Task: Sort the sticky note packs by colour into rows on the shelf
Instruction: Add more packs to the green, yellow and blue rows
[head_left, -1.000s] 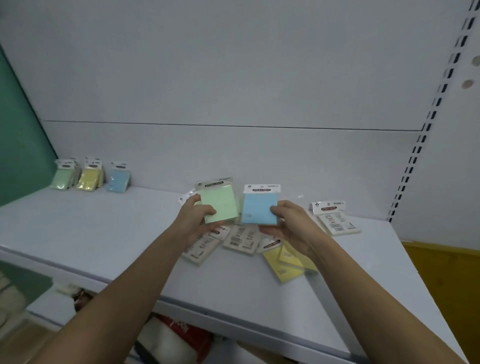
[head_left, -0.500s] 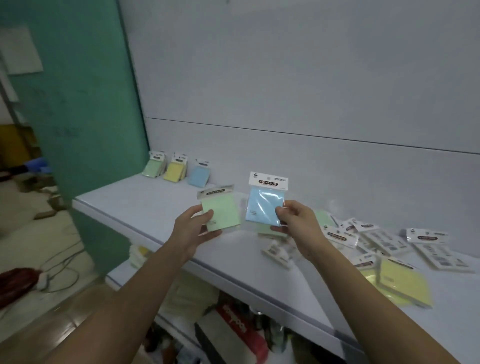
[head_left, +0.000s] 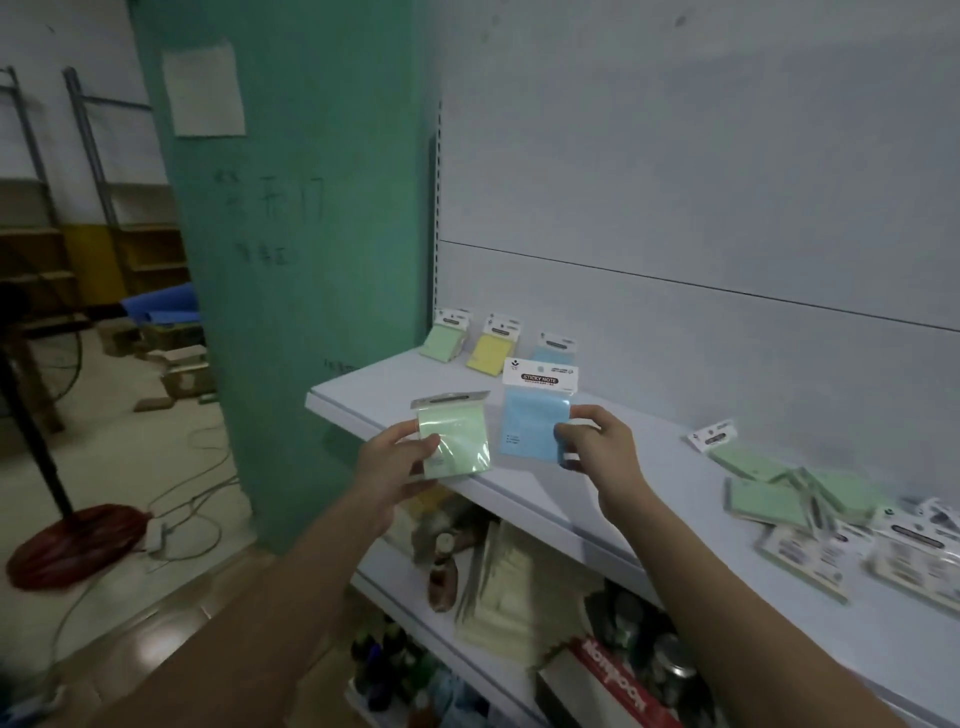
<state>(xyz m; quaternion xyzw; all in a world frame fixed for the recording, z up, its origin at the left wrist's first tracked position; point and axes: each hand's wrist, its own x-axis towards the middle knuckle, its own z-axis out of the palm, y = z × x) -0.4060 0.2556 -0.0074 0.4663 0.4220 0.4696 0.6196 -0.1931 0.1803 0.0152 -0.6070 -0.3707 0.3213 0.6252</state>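
Left hand: fingers and thumb pinch the green pack at its 9 o'clock edge; the pack is held above the front lip of the shelf, header tab tilted up. Right hand: thumb and fingers grip the blue pack at its 4 o'clock corner; the pack is upright, its white "STICKY NOTE" header at 12 o'clock. The two held packs sit side by side, near each other but apart.

Against the back panel, at 12 o'clock from the hands, three packs lean in a row: green leaning pack, yellow leaning pack, blue leaning pack, the last partly hidden behind the held blue pack. At 3 o'clock on the shelf lies an unsorted pile of overlapping packs, mostly green, some face down. A teal pillar stands at 10 o'clock
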